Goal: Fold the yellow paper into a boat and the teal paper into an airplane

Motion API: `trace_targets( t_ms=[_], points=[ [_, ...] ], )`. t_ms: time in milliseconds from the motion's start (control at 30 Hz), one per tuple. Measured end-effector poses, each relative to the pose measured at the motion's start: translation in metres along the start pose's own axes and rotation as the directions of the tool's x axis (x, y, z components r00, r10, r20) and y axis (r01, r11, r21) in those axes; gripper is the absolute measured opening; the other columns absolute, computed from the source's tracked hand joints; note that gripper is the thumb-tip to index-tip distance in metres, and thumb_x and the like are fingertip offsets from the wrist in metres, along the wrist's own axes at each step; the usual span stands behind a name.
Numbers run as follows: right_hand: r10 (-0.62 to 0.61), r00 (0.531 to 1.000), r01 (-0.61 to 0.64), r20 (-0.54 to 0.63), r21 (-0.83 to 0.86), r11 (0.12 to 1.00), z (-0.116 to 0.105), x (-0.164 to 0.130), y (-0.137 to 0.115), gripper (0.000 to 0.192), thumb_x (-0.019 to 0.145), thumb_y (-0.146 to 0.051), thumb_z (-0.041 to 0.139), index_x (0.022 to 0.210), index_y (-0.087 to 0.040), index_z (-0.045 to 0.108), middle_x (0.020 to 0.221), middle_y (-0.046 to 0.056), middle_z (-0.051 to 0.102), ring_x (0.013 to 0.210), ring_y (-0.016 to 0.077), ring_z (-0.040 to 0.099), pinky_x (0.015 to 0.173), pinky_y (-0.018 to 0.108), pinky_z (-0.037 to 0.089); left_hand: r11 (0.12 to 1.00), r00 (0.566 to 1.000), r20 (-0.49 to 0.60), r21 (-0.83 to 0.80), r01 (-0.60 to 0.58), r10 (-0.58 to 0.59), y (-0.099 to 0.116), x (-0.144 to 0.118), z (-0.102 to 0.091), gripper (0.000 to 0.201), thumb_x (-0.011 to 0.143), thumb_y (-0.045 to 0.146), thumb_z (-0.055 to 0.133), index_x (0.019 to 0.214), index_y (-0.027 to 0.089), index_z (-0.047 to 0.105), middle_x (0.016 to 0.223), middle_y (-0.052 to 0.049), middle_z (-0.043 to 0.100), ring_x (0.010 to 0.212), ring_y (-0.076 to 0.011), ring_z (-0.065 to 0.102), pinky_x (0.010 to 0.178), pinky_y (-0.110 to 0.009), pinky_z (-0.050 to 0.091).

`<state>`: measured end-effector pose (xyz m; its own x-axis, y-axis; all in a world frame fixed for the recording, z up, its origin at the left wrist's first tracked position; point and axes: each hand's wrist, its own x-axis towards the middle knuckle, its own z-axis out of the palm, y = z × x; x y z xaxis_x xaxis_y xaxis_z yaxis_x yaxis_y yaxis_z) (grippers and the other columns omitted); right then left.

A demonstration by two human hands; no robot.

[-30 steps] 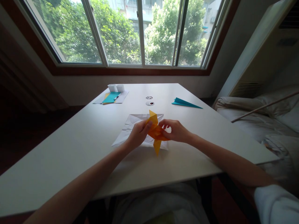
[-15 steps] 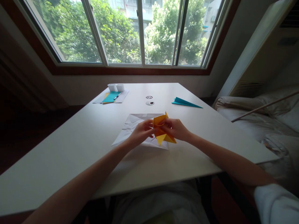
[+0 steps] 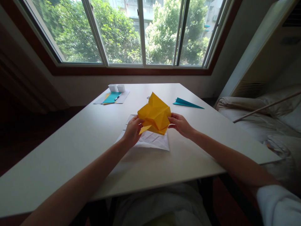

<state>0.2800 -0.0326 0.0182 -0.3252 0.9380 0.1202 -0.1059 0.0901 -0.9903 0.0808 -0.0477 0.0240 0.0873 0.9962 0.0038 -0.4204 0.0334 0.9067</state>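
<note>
A creased yellow sheet of paper, partly unfolded with one pointed corner upward, is held above the table between my two hands. My left hand pinches its left edge, where a folded flap hangs down. On the other side my right hand grips the right edge between thumb and fingers. Below it lies a creased white sheet of paper, partly hidden by the yellow one and my left hand.
A blue-green paper plane lies at the right of the white table. At the back left are coloured sheets, a pen and two small white containers. A pale padded seat stands to the right.
The yellow paper has gone from a compact folded shape to a wider, opened sheet. My hands have moved apart, and the paper now sits higher, covering the round marks on the table.
</note>
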Motion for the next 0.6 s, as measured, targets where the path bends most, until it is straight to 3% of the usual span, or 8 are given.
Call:
trace_targets(
  t_ms=[133, 267, 400, 500, 600],
  points=[
    [0.087, 0.995, -0.086, -0.054, 0.014, 0.996, -0.0019, 0.0011, 0.0044, 0.031, 0.074, -0.033, 0.061, 0.098, -0.019, 0.047, 0.082, 0.003, 0.064, 0.068, 0.0112, 0.062, 0.059, 0.023, 0.051, 0.998, 1.0, -0.014, -0.059, -0.027, 0.026, -0.0005, 0.0014, 0.0004, 0.027, 0.062, 0.012, 0.056, 0.089, 0.014, 0.056, 0.085, -0.004, 0.063, 0.071, -0.0139, 0.061, 0.059, -0.023, 0.05],
    [0.002, 0.992, -0.009, -0.129, -0.058, 0.998, -0.0016, 0.0012, 0.0082, 0.049, 0.068, -0.04, 0.067, 0.103, -0.024, 0.036, 0.069, -0.005, 0.062, 0.057, 0.0102, 0.059, 0.057, 0.024, 0.05, 0.999, 0.999, -0.011, 0.012, -0.044, 0.044, -0.001, -0.0031, 0.0029, 0.033, 0.064, 0.016, 0.061, 0.096, 0.015, 0.053, 0.09, -0.004, 0.063, 0.075, -0.0154, 0.062, 0.062, -0.025, 0.051],
    [-0.005, 0.996, -0.007, -0.088, -0.145, 0.989, -0.0013, 0.0019, 0.0077, 0.037, 0.073, -0.053, 0.056, 0.085, -0.018, 0.052, 0.076, 0.002, 0.063, 0.058, 0.0099, 0.059, 0.055, 0.023, 0.048, 0.988, 0.993, 0.032, 0.093, -0.12, 0.118, -0.0028, -0.0044, 0.0017, 0.045, 0.06, 0.018, 0.069, 0.1, 0.015, 0.049, 0.095, -0.006, 0.062, 0.081, -0.0185, 0.062, 0.067, -0.029, 0.051],
    [0.042, 0.998, -0.051, -0.049, -0.204, 0.978, -0.0006, 0.0018, 0.0069, 0.051, 0.079, -0.062, 0.039, 0.077, -0.015, 0.06, 0.085, 0.008, 0.063, 0.063, 0.0116, 0.059, 0.053, 0.023, 0.047, 0.968, 0.981, 0.053, 0.162, -0.194, 0.187, -0.0063, -0.0014, -0.0016, 0.048, 0.058, 0.02, 0.072, 0.098, 0.015, 0.046, 0.092, -0.006, 0.062, 0.082, -0.0195, 0.062, 0.07, -0.031, 0.051],
    [-0.017, 1.0, 0.015, -0.001, -0.363, 0.932, 0.0001, 0.0009, 0.0064, 0.043, 0.073, -0.057, 0.054, 0.082, -0.015, 0.064, 0.093, 0.008, 0.062, 0.074, 0.0141, 0.058, 0.056, 0.023, 0.046, 0.929, 0.968, 0.087, 0.275, -0.249, 0.233, -0.0095, 0.0014, -0.0047, 0.047, 0.061, 0.024, 0.071, 0.099, 0.016, 0.045, 0.092, -0.005, 0.061, 0.082, -0.0195, 0.062, 0.071, -0.033, 0.051]
  ],
)
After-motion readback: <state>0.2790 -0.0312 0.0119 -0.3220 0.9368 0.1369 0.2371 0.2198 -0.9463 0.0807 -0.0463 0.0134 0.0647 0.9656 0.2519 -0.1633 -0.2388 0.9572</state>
